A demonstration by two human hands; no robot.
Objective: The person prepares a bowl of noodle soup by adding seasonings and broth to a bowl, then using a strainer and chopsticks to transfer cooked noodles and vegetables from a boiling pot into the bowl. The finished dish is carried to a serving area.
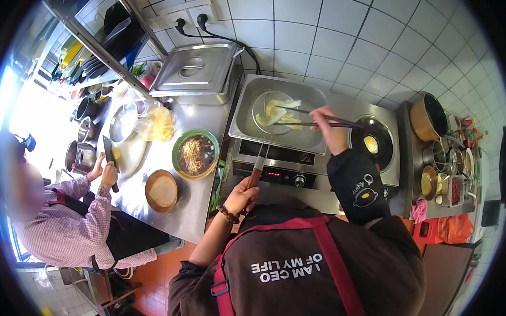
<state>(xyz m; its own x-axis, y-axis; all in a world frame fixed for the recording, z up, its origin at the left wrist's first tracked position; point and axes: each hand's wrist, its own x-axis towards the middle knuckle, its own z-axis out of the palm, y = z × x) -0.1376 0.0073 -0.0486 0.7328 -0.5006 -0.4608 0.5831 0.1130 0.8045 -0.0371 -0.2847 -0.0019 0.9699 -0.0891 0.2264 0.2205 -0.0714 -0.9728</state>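
My left hand (241, 195) grips the red handle of a wire strainer (274, 111). The strainer sits in a steel rectangular basin (246, 121) set in a countertop cooker, and pale yellow-white food pieces (282, 115) lie in it. My right hand (331, 127) holds long dark chopsticks (304, 116) whose tips reach into the food in the strainer. Just right of that hand, a small black pan (385, 135) on a round burner holds a frying egg (371, 144).
A green bowl of noodles (194, 154) and a brown bowl (161, 190) stand on the steel counter (198, 212) to the left. A co-worker's hands (106, 174) hold a knife there. A lidded steel pan (193, 70) stands behind; a brown pot (426, 117) and condiment containers (450, 184) are at the right.
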